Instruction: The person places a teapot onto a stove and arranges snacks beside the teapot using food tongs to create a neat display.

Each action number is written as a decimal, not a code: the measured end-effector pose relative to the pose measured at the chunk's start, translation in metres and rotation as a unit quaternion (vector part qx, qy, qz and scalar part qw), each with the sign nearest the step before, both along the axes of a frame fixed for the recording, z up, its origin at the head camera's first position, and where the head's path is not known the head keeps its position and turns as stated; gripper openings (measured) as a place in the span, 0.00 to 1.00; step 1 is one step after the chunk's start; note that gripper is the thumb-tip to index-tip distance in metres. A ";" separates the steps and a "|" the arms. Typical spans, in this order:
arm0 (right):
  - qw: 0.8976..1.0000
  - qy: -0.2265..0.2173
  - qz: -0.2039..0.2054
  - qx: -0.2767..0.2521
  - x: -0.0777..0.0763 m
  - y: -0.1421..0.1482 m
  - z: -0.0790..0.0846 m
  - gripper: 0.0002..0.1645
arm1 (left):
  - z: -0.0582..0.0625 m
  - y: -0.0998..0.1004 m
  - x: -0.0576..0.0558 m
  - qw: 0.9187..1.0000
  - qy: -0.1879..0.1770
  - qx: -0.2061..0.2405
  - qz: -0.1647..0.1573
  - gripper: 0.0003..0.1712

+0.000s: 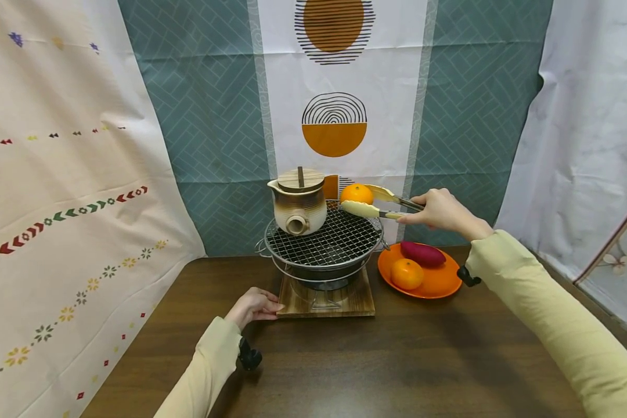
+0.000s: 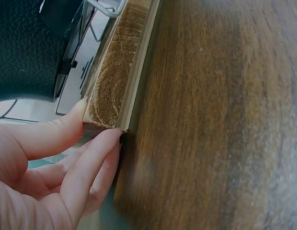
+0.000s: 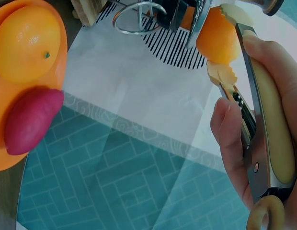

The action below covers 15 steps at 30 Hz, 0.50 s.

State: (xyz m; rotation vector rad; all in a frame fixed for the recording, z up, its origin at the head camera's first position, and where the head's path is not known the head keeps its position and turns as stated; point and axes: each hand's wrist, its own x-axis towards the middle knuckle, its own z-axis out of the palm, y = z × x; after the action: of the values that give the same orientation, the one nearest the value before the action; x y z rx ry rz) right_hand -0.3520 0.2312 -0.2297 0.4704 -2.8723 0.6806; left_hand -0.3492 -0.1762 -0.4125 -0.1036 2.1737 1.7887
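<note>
My right hand [image 1: 439,210] grips a pair of tongs [image 1: 363,209] with cream tips, and an orange mandarin [image 1: 357,194] is held between the tips above the right part of the round wire grill [image 1: 339,238]. In the right wrist view the tongs' handle [image 3: 278,124] lies along the palm. My left hand [image 1: 254,305] pinches the front left corner of the wooden board [image 1: 326,306] under the grill. The left wrist view shows thumb and fingers at that board's corner [image 2: 108,103]. A brown and cream clay teapot [image 1: 300,209] with a wooden lid stands on the grill's left side.
Right of the board an orange plate [image 1: 433,292] holds another mandarin [image 1: 407,274] and a purple sweet potato [image 1: 423,253]. Patterned cloths hang behind and at both sides; the teal and white cloth [image 1: 339,75] is close behind the grill. Brown tabletop [image 1: 366,360] lies in front.
</note>
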 end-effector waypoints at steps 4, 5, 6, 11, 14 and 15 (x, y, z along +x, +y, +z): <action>1.000 -0.001 -0.006 -0.005 -0.001 -0.007 -0.001 0.45 | 0.002 -0.001 0.003 1.000 -0.006 0.011 0.000 0.20; 1.000 0.000 -0.008 -0.006 -0.001 -0.008 -0.001 0.45 | 0.003 -0.001 0.003 1.000 -0.009 0.011 0.004 0.21; 1.000 -0.001 -0.010 -0.007 -0.002 -0.009 -0.001 0.45 | 0.002 -0.001 0.003 1.000 -0.009 0.012 0.005 0.21; 1.000 -0.005 -0.015 -0.011 -0.003 -0.014 -0.001 0.46 | 0.002 -0.001 0.003 1.000 -0.008 0.009 0.003 0.20; 1.000 -0.006 -0.009 -0.006 -0.004 -0.016 -0.001 0.45 | 0.004 -0.001 0.004 1.000 -0.011 0.006 0.002 0.21; 1.000 -0.005 -0.007 -0.005 -0.004 -0.017 -0.001 0.43 | 0.005 -0.001 0.004 1.000 -0.010 0.005 0.000 0.21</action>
State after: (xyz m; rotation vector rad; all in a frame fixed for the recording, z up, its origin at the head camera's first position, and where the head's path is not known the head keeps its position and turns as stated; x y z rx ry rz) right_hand -0.3563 0.2144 -0.2310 0.4453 -2.8778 0.6979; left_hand -0.3447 -0.1773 -0.4079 -0.1175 2.1507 1.7905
